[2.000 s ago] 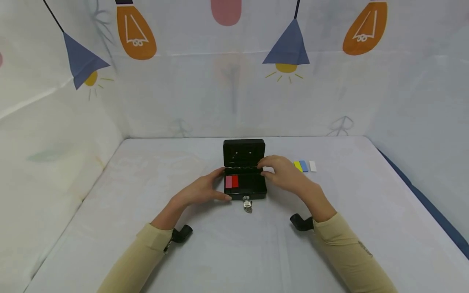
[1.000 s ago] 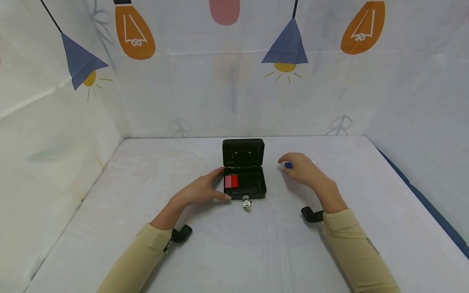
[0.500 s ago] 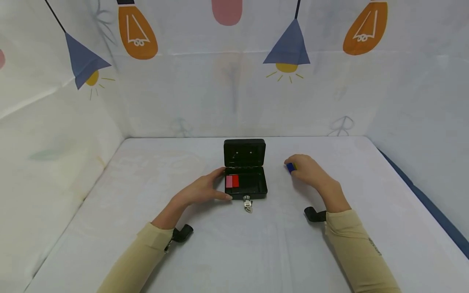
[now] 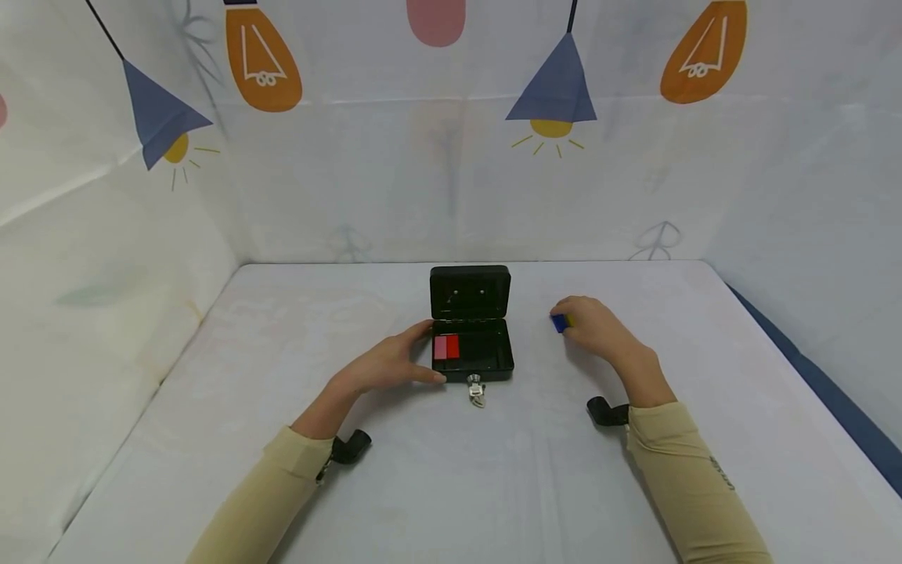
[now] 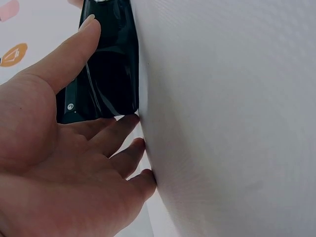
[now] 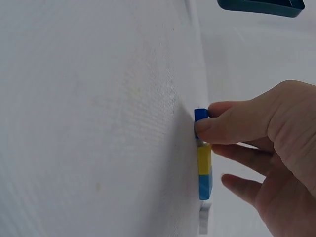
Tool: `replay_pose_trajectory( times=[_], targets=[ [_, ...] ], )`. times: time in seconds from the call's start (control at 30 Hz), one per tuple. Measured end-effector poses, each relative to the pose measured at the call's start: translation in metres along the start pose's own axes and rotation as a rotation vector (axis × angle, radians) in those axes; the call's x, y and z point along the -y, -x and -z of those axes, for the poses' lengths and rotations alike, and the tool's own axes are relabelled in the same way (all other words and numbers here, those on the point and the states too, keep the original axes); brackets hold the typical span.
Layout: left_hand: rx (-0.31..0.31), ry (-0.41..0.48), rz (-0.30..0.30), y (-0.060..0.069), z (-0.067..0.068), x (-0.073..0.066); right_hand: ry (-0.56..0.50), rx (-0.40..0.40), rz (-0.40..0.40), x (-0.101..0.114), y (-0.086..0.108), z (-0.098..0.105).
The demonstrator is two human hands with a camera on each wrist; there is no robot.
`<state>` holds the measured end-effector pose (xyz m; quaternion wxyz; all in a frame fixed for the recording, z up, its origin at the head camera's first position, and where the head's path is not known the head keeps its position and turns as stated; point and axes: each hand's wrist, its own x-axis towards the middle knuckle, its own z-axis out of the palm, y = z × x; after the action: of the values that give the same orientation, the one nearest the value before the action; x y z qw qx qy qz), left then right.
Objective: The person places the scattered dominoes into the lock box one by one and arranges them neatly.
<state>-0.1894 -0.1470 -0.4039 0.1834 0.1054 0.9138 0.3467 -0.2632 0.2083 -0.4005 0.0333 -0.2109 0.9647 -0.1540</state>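
Observation:
A black box point(image 4: 498, 379) stands with its lid point(image 4: 470, 291) raised. Inside, at its left, a pink block point(image 4: 440, 347) lies against a red block point(image 4: 453, 346). My left hand point(image 4: 389, 364) rests at the box's left side, thumb at the front corner, also seen in the left wrist view at the dark box point(image 5: 112, 74). To the right of the box my right hand point(image 4: 600, 329) pinches a dark blue block point(image 4: 559, 323) between thumb and finger, low at the table. Beside it in the right wrist view stand a yellow block point(image 6: 204, 160) and a lighter blue block point(image 6: 204, 186).
A white block point(image 6: 204, 219) lies past the lighter blue one in the right wrist view. Keys point(image 4: 476, 393) hang from the lock at the box's front. The white table point(image 4: 451, 486) meets a printed cloth wall point(image 4: 366, 172) behind the box.
My right hand moved from the box's right edge to the blocks at the right and now holds the dark blue block there. My left hand has stayed at the box.

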Motion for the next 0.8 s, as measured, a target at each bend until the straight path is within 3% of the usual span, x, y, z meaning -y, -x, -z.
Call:
replay_pose_trajectory(
  times=[0.27,0.53,0.8],
  targets=[
    [0.004,-0.004,0.008,-0.001,0.0,-0.001,0.032,-0.008,0.036,0.0,-0.001,0.0],
    [0.008,-0.015,0.001,-0.001,0.002,-0.002,-0.017,-0.001,0.032,0.005,-0.003,0.001],
    [0.015,-0.015,-0.005,-0.002,0.003,-0.002,-0.001,-0.01,0.062,0.015,0.0,0.004]
  ],
)
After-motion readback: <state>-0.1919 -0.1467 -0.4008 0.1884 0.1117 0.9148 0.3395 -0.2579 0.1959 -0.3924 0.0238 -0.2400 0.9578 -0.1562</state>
